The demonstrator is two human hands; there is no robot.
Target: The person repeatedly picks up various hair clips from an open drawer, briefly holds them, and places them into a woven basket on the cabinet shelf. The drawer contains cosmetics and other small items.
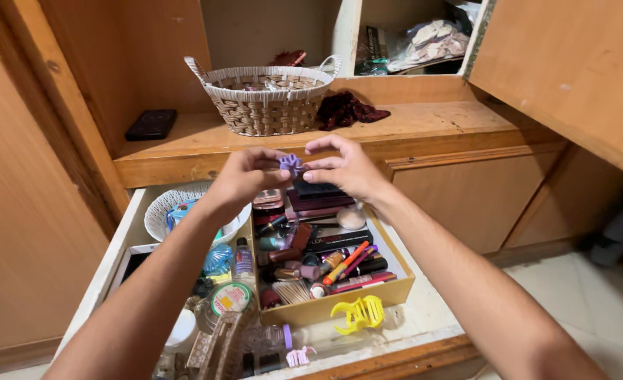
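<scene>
Both my hands meet above an open drawer [434, 309]. My left hand [244, 176] and my right hand [346, 169] pinch a small purple hair clip [291, 164] between their fingertips. Beneath them lies a tan cardboard box [339, 306] packed with lipsticks, pencils and other make-up. A yellow claw clip [357, 314] rests in front of the box near the drawer's front edge. A small pink clip [299, 357] lies further left.
A woven basket [265, 98] stands on the wooden shelf, with a dark red cloth [346, 110] to its right and a black case [151, 124] to its left. A white lattice bowl [163, 211] and several bottles fill the drawer's left side. An open cupboard door [571, 63] hangs at the right.
</scene>
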